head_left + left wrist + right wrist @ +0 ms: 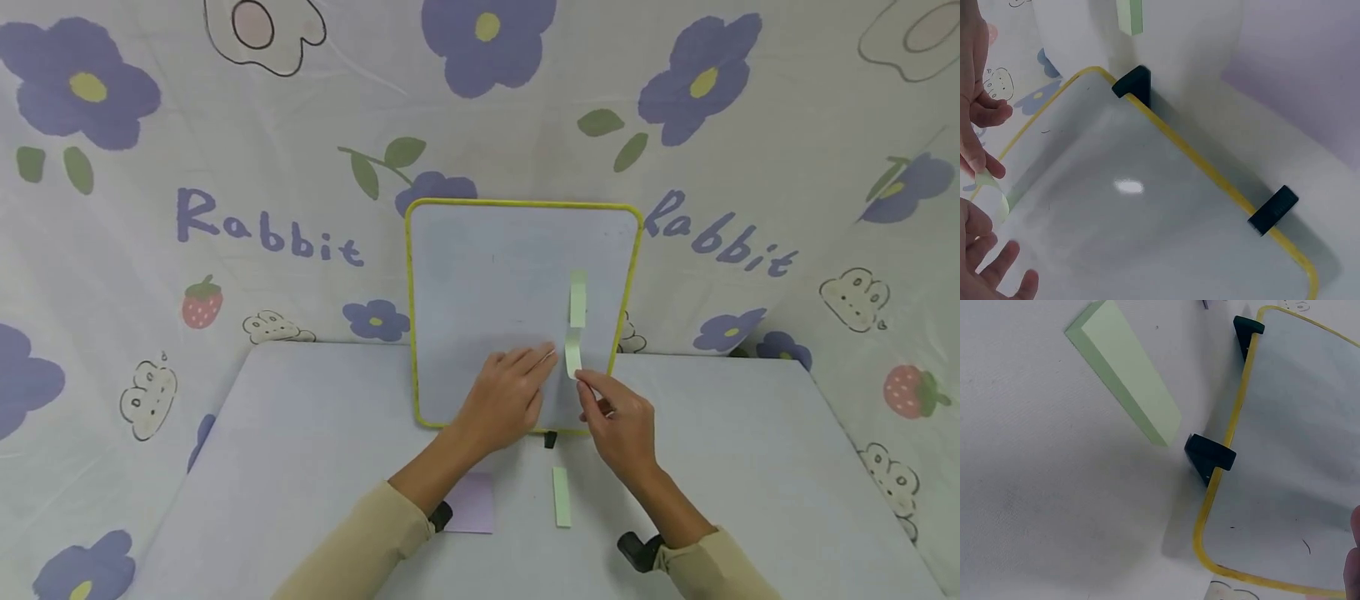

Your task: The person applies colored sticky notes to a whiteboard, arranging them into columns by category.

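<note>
A whiteboard (487, 283) with a yellow rim stands upright on the table. One pale green paper strip (577, 302) is on its right part. Just below that strip, my right hand (618, 421) pinches the lower end of a second green strip (573, 357) between thumb and fingertips. This held strip bends away from the board in the left wrist view. My left hand (506, 396) lies against the board's lower middle, fingers pointing toward the held strip; its spread fingers (1000, 262) show in the left wrist view. Only fingertips of the right hand (1354, 550) enter the right wrist view.
A thick green sticky-note pad (1125, 375) lies on the table before the board. Left of it is a purple sticky-note pad (474, 503), partly behind the left forearm. Black feet (1274, 210) support the board's lower edge. A patterned cloth (300, 167) hangs behind.
</note>
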`<state>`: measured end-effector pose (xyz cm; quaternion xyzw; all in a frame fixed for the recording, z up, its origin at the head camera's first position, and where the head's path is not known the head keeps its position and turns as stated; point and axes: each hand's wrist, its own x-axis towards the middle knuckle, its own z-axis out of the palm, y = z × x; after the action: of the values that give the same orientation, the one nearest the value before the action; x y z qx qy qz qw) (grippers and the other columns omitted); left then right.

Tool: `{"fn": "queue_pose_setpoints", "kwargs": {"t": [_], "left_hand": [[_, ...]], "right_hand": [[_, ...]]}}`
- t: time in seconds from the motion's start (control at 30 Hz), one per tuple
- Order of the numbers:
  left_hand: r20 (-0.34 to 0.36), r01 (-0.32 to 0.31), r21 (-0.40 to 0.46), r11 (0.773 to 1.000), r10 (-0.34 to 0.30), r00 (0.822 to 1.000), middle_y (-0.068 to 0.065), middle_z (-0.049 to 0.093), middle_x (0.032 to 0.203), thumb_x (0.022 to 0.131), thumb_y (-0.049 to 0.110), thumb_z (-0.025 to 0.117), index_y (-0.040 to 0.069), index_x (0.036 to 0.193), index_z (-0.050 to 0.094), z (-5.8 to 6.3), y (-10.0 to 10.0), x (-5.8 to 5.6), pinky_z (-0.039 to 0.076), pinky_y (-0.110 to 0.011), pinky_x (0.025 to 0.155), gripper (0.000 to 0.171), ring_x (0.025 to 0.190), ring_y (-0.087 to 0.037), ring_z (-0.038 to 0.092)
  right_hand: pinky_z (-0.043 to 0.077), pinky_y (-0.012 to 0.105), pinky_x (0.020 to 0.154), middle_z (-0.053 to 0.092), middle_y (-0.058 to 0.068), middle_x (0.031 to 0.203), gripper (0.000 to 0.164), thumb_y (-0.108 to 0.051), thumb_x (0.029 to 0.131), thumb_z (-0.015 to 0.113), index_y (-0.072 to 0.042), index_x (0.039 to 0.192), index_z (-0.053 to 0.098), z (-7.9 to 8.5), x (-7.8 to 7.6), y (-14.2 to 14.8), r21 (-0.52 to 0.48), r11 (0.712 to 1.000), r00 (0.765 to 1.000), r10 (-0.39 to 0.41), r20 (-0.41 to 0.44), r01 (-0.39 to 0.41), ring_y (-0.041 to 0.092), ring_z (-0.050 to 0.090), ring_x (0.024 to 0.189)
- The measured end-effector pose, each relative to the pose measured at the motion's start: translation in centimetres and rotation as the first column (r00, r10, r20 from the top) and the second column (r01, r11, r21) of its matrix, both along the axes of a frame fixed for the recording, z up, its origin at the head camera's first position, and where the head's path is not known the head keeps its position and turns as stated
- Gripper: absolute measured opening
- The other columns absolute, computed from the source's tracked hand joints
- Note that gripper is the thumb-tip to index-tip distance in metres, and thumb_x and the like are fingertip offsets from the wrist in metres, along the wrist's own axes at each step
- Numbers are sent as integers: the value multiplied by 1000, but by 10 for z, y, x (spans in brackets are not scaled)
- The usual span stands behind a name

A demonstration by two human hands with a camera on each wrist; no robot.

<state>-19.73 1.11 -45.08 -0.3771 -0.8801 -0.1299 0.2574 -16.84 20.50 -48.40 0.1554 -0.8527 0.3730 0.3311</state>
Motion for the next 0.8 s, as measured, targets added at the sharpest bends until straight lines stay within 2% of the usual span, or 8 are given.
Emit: {"fn": "queue_pose_setpoints", "kwargs": {"t": [0.1, 0.27, 0.53, 0.7, 0.8], "left_hand": [[-8, 23, -61, 998, -23, 1000, -2, 54, 145, 94, 8, 52, 9, 139, 59, 2, 3, -6, 49, -35, 83, 46, 114, -19, 63], [-20, 22, -168, 986, -26, 999, 2, 50, 149, 96, 11, 50, 12, 142, 56, 2, 7, -9, 50, -33, 82, 47, 98, -14, 68], [2, -6, -259, 966, 7, 1000, 5, 41, 156, 97, 15, 51, 12, 148, 48, 0, 11, -11, 47, -32, 72, 51, 75, -12, 61], [4, -25, -276, 961, 27, 1000, 5, 39, 157, 98, 17, 51, 12, 150, 47, 0, 11, -10, 44, -29, 63, 52, 64, -13, 56], [-15, -38, -280, 959, 35, 999, 5, 39, 157, 97, 17, 52, 12, 149, 47, -1, 11, -10, 42, -28, 58, 52, 61, -13, 54]], "right_hand": [[47, 14, 49, 75, 11, 93, 19, 2, 89, 70, -2, 107, 75, -1, 0, 0, -14, 1000, 1000, 4, 1, -4, 12, 64, 51], [48, 14, 50, 75, 10, 94, 19, 2, 90, 69, -2, 107, 75, 1, -1, -2, -24, 1000, 1000, 18, -1, -18, 10, 63, 51], [48, 15, 50, 75, 12, 96, 20, 3, 89, 70, 0, 108, 74, 1, -1, -2, -2, 1000, 1000, 14, 2, -14, 11, 64, 51], [53, 26, 49, 75, 15, 99, 23, -4, 89, 71, 0, 112, 73, 3, -3, 3, 83, 996, 999, -13, -44, 16, 16, 67, 54], [53, 34, 48, 72, 15, 113, 32, -8, 88, 69, 0, 119, 70, 2, -7, 8, 212, 975, 992, -41, -122, 66, 22, 71, 64]]}}
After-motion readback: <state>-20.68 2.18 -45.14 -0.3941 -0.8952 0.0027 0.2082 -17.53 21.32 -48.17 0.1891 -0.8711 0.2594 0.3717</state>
